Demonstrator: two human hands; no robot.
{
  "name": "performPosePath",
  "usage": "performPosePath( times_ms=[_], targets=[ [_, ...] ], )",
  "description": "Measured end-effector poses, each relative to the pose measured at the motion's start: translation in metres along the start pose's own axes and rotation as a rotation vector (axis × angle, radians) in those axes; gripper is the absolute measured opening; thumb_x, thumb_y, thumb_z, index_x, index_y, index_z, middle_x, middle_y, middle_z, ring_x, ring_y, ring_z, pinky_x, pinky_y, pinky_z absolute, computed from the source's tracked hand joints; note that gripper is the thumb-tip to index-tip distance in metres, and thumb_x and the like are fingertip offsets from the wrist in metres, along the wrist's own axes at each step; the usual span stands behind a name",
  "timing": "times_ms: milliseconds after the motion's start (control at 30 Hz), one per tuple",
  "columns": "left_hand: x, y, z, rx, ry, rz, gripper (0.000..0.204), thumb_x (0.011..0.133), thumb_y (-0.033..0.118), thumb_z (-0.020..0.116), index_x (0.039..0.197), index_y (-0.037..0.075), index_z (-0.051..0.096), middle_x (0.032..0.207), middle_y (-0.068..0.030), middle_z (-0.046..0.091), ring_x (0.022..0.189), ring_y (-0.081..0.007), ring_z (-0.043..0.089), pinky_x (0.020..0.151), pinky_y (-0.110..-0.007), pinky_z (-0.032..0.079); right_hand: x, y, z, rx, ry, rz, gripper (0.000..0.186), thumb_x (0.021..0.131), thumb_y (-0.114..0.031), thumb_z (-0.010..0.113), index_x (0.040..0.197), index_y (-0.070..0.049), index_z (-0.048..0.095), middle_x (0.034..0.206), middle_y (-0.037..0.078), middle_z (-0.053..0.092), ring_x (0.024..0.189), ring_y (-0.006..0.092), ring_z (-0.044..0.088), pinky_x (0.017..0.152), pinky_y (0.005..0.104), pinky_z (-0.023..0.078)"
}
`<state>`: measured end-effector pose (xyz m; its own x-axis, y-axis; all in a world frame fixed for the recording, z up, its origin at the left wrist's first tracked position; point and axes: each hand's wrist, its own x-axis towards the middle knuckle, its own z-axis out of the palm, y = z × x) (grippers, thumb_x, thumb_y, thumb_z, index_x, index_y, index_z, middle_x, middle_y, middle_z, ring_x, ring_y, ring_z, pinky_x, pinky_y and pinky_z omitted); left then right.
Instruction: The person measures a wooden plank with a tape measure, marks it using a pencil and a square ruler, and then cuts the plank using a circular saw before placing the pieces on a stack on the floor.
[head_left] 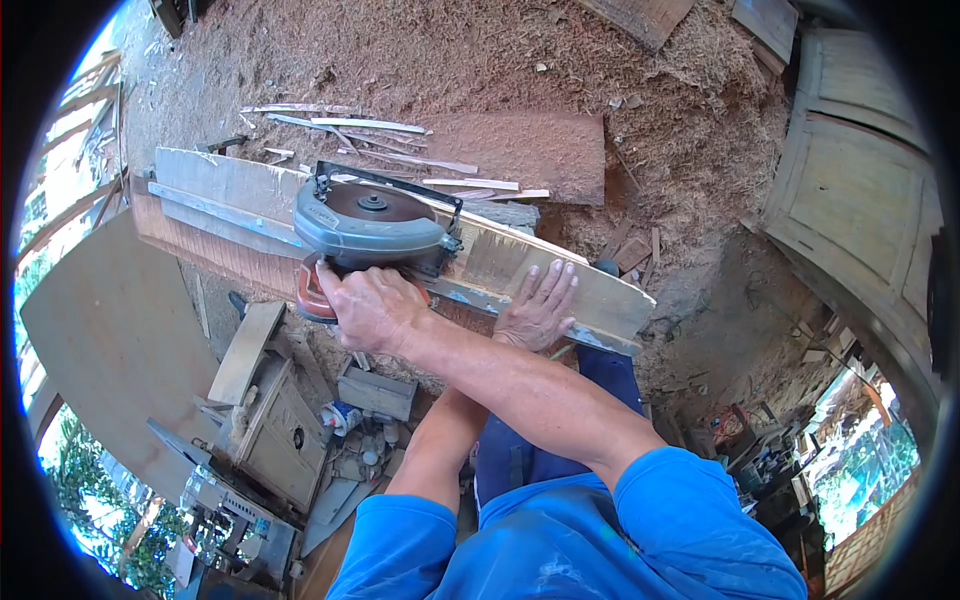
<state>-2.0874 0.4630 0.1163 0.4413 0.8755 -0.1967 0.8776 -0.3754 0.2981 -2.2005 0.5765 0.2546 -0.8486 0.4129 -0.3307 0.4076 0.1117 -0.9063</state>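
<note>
A circular saw (375, 236) with a grey guard and a reddish handle rests on a long wooden board (605, 293). My right hand (368, 308) is wrapped round the saw's handle, its arm crossing over my left arm. To the right of the saw, my left hand (540, 308) lies flat on the board with its fingers stretched out. A narrow strip with worn blue paint (225, 220) runs along the board's near side. Below it shows a reddish-brown piece of wood (190, 238). The saw's body hides the board under it.
Thin wood offcuts (400, 150) and a flat brown sheet (540, 150) lie on the sawdust-covered ground (420, 60) beyond the board. A large curved panel (120, 350) and a small cabinet (285, 430) stand at left. Panelled wooden doors (850, 180) are at right.
</note>
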Motion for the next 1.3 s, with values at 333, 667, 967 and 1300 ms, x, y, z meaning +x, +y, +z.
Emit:
performPosePath(
  times_ms=[333, 667, 967, 1300],
  targets=[
    [0.002, 0.002, 0.001, 0.012, -0.028, -0.005, 0.069, 0.097, 0.051, 0.047, 0.149, 0.006, 0.043, 0.159, -0.0143, 0.034, 0.152, -0.0293, 0.023, 0.124, -0.054, 0.01, 0.012, -0.007, -0.002, 0.017, 0.005, -0.024, 0.071, 0.079, -0.015, 0.065, 0.141, 0.009, 0.043, 0.087, 0.027, 0.071, 0.083, 0.0418, 0.072, 0.077, 0.0486, 0.058],
    [0.002, 0.001, 0.001, -0.013, -0.008, -0.005, 0.069, 0.097, 0.051, 0.047, 0.149, 0.006, 0.044, 0.16, -0.0144, 0.033, 0.152, -0.03, 0.024, 0.123, -0.054, 0.01, 0.039, -0.019, 0.003, 0.062, -0.012, -0.015, 0.067, 0.079, -0.01, 0.06, 0.142, 0.008, 0.045, 0.093, 0.026, 0.072, 0.088, 0.0392, 0.072, 0.079, 0.0468, 0.058],
    [-0.003, 0.0, 0.002, -0.081, 0.025, 0.019, 0.068, 0.098, 0.048, 0.049, 0.149, 0.004, 0.042, 0.162, -0.0165, 0.029, 0.151, -0.0309, 0.025, 0.122, -0.055, 0.014, 0.037, -0.007, 0.0, 0.105, 0.046, -0.07, 0.059, 0.087, -0.048, 0.066, 0.111, 0.005, 0.055, 0.086, 0.025, 0.07, 0.086, 0.0427, 0.07, 0.078, 0.0512, 0.055],
    [-0.004, 0.003, 0.001, -0.126, 0.014, -0.043, 0.069, 0.096, 0.044, 0.053, 0.145, -0.003, 0.044, 0.156, -0.0253, 0.033, 0.151, -0.0382, 0.023, 0.121, -0.059, 0.016, 0.016, -0.009, -0.019, 0.284, -0.154, -0.011, 0.056, 0.097, -0.058, 0.048, 0.124, -0.01, 0.056, 0.096, 0.018, 0.071, 0.091, 0.0348, 0.069, 0.078, 0.0492, 0.051]
  ],
)
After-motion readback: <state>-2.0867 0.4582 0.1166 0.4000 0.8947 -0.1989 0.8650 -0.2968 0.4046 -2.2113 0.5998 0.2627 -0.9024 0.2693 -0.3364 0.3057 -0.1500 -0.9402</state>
